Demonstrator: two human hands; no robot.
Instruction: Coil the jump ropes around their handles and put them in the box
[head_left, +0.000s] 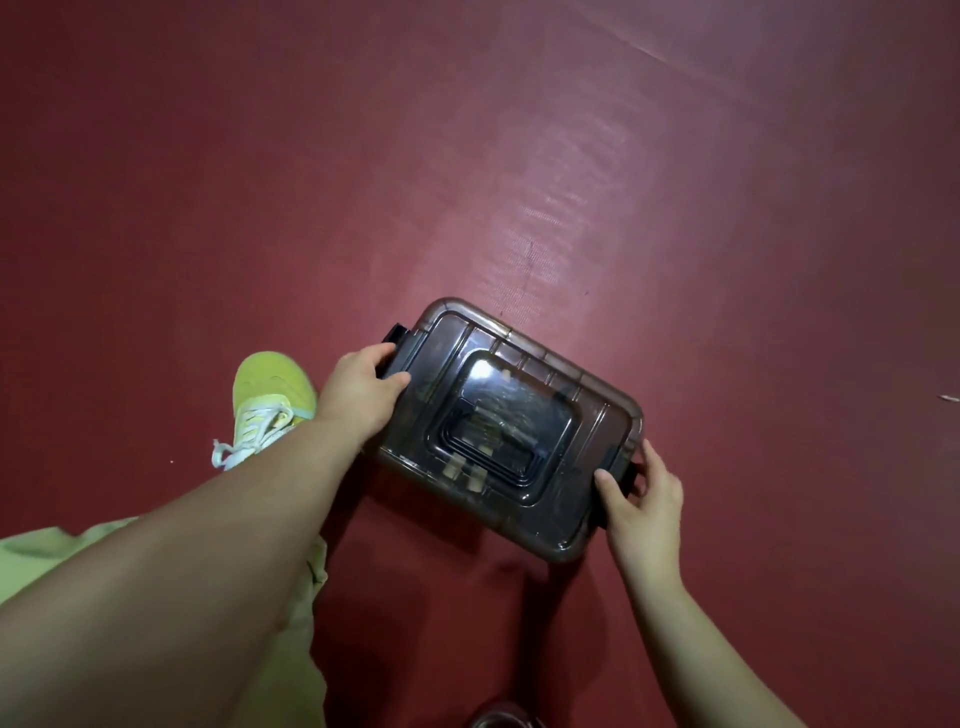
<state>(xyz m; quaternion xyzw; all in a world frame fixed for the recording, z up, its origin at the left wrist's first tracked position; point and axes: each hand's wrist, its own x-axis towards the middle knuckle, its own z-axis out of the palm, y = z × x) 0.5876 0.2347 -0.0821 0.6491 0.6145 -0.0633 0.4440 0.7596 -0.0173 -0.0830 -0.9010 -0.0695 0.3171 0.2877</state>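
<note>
Dim, glare on floor (561, 208) (streaky), edges bowed

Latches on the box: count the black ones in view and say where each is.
2. One black latch sits at the box's left end under the left hand; the other latch is at the right end, mostly covered by the right hand. Others may be hidden.

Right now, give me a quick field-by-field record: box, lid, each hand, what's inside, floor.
box: dark translucent plastic storage box, resting on the floor, turned at an angle
lid: on the box; whether it is latched cannot be told
left hand: left hand grips the black latch at the box's left end
right hand: right hand curls round the latch at the right end
contents: pale handle-like shapes dimly visible through the lid; ropes not clear
floor: dark red mat floor
other: yellow-green sneaker left of the box
</note>
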